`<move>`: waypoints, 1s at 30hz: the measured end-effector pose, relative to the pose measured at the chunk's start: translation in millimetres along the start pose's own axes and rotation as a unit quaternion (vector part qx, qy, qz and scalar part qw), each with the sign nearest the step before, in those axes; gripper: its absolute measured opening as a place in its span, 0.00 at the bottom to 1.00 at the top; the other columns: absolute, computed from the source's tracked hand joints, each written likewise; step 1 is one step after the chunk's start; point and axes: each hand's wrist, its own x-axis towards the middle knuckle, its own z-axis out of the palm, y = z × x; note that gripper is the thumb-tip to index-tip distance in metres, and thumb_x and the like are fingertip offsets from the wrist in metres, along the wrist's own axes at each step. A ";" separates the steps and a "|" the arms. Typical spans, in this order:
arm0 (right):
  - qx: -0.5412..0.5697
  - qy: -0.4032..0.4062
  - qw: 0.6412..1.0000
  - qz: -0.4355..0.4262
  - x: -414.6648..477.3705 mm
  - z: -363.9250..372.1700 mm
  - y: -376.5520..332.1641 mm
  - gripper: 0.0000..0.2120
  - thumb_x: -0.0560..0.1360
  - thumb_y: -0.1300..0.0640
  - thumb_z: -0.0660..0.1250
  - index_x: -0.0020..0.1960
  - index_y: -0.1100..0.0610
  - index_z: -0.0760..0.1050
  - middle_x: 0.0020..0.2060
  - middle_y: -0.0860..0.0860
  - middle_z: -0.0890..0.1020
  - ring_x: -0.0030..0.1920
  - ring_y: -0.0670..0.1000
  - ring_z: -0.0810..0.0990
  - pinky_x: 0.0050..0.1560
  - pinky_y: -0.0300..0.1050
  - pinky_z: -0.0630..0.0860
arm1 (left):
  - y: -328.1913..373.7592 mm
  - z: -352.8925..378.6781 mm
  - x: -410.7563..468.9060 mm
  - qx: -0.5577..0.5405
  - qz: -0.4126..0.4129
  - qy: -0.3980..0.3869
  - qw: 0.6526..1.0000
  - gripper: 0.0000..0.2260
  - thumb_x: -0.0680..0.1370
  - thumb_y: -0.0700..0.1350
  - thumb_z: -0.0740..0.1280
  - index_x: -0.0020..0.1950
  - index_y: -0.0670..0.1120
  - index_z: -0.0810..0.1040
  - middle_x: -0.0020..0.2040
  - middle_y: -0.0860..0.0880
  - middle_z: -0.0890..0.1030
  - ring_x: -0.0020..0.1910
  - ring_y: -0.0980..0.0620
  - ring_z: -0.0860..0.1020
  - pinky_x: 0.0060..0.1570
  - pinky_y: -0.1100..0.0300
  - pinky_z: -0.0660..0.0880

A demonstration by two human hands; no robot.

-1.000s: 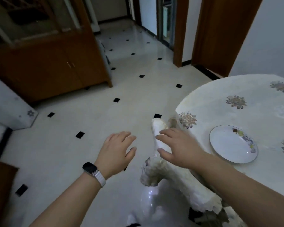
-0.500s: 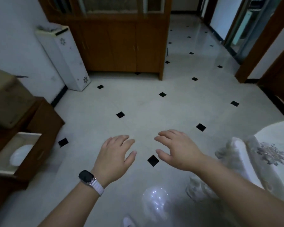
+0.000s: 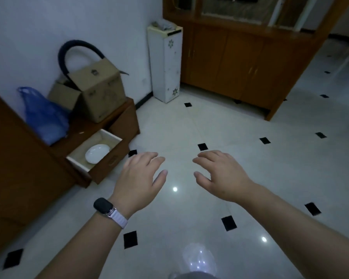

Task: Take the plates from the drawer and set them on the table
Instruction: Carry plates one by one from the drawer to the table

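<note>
A white plate point(image 3: 97, 153) lies in an open drawer point(image 3: 83, 164) of a low brown cabinet point(image 3: 121, 117) at the left. My left hand point(image 3: 139, 178), with a watch on the wrist, hovers palm down over the floor just right of the drawer, fingers apart and holding nothing. My right hand point(image 3: 220, 174) hangs beside it, also open and empty. The table is out of view.
On the low cabinet stand cardboard boxes point(image 3: 97, 89) with a dark hose and a blue plastic bag point(image 3: 43, 115). A white narrow unit point(image 3: 165, 63) stands against the wall. A large wooden cupboard point(image 3: 240, 57) fills the back right. The floor is glossy pale tile with black diamonds.
The view has swung left from the table with one plate on it to the cabinet. The open drawer and its plate are now closer. Both hands stay empty in front.
</note>
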 end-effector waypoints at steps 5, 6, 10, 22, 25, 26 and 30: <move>0.007 -0.018 0.997 -0.070 67.6 13.6 -36.2 0.24 0.75 0.41 0.55 0.62 0.52 0.78 0.58 0.49 0.81 0.60 0.54 0.77 0.58 0.50 0.71 | -51.1 -22.2 -20.2 0.021 -0.105 0.016 0.994 0.15 0.77 0.53 0.62 0.60 0.49 0.79 0.59 0.51 0.80 0.60 0.50 0.75 0.58 0.52 0.69; 0.010 -0.018 0.996 -0.082 79.7 16.2 -42.5 0.24 0.75 0.41 0.55 0.62 0.52 0.78 0.58 0.49 0.81 0.60 0.54 0.77 0.57 0.49 0.71 | -60.3 -24.8 -21.9 0.027 -0.126 0.019 0.992 0.15 0.77 0.53 0.62 0.60 0.50 0.79 0.60 0.51 0.79 0.60 0.51 0.75 0.58 0.53 0.69; 0.030 -0.025 0.992 -0.122 124.6 27.4 -55.6 0.24 0.75 0.41 0.55 0.62 0.52 0.78 0.58 0.49 0.81 0.59 0.55 0.78 0.56 0.49 0.72 | -91.1 -29.3 -13.2 0.052 -0.179 0.006 0.982 0.16 0.78 0.54 0.61 0.62 0.51 0.78 0.60 0.52 0.79 0.60 0.52 0.74 0.57 0.53 0.70; 0.072 -0.076 0.979 -0.176 304.7 51.6 -3.9 0.26 0.75 0.41 0.52 0.64 0.51 0.76 0.59 0.48 0.80 0.61 0.52 0.76 0.60 0.50 0.70 | -153.0 5.9 129.8 0.072 -0.230 0.005 0.970 0.16 0.77 0.54 0.60 0.59 0.50 0.79 0.56 0.51 0.81 0.56 0.50 0.77 0.53 0.50 0.74; 0.085 -0.073 0.974 -0.198 358.7 53.6 7.7 0.23 0.76 0.42 0.55 0.63 0.51 0.76 0.58 0.47 0.80 0.59 0.52 0.76 0.59 0.50 0.71 | -173.3 11.7 168.7 0.089 -0.246 -0.009 0.965 0.19 0.77 0.56 0.57 0.60 0.50 0.79 0.57 0.51 0.81 0.55 0.49 0.77 0.53 0.48 0.75; 0.090 -0.074 0.971 -0.209 377.6 54.9 8.8 0.22 0.76 0.43 0.55 0.63 0.51 0.76 0.58 0.47 0.80 0.59 0.51 0.76 0.59 0.50 0.71 | -180.5 11.8 179.4 0.095 -0.254 -0.007 0.963 0.19 0.76 0.57 0.57 0.60 0.50 0.79 0.57 0.50 0.81 0.55 0.49 0.78 0.52 0.48 0.75; 0.099 -0.090 0.957 -0.256 435.9 60.4 -1.6 0.20 0.77 0.43 0.56 0.63 0.50 0.75 0.59 0.46 0.79 0.59 0.50 0.75 0.59 0.51 0.72 | -203.9 6.4 197.8 0.109 -0.276 0.019 0.955 0.18 0.75 0.54 0.60 0.58 0.47 0.80 0.55 0.47 0.81 0.51 0.46 0.78 0.49 0.51 0.75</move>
